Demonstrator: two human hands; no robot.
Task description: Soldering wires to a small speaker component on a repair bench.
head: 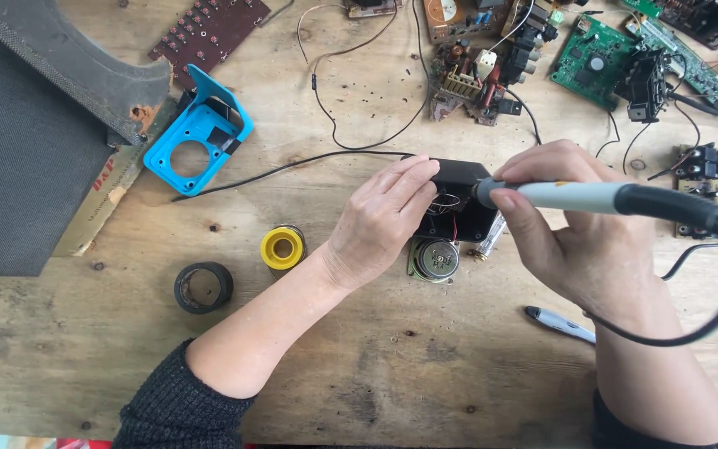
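Note:
My left hand [380, 220] rests on a small black box [461, 179] at the middle of the wooden bench, fingers flat on its left edge, steadying it. Thin wires [445, 204] show inside the box. A small round speaker [435, 259] lies just below it. My right hand [575, 229] grips a grey and black soldering iron [600, 198] like a pen, its tip pointing left into the box. The iron's black cord [712, 299] loops around behind my right wrist.
A yellow solder spool [282, 248], a black tape ring [204, 287] and a blue plastic frame [197, 133] lie to the left. Circuit boards [596, 54] and loose parts crowd the far edge. A pen [560, 324] lies at the right. Dark speaker cloth [18, 150] covers the far left.

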